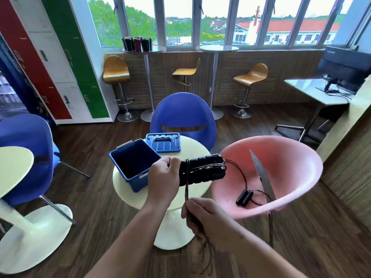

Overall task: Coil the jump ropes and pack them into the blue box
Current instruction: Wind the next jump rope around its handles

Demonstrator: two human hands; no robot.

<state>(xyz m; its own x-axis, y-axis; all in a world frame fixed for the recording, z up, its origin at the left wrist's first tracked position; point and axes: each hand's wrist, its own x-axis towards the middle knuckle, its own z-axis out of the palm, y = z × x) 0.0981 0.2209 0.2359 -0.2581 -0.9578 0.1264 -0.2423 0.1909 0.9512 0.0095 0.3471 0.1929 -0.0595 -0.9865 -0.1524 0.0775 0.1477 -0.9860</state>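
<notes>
Nearest the camera, the right hand (202,216) has its fingers curled and pinching the thin black cord (187,184), drawn taut upward to the bundled black handles (201,170), which the left hand (164,178) clasps at one end with fingers closed round them. Loose cord trails below the right hand and off the bundle's far end; if tension drops, the wraps would likely slip off. A second jump rope (246,197) lies uncoiled in the pink chair (281,157). Beyond, the blue box (133,163) stands open on the round table (124,189), its lid (163,142) just behind. No legible writing appears on these items.
</notes>
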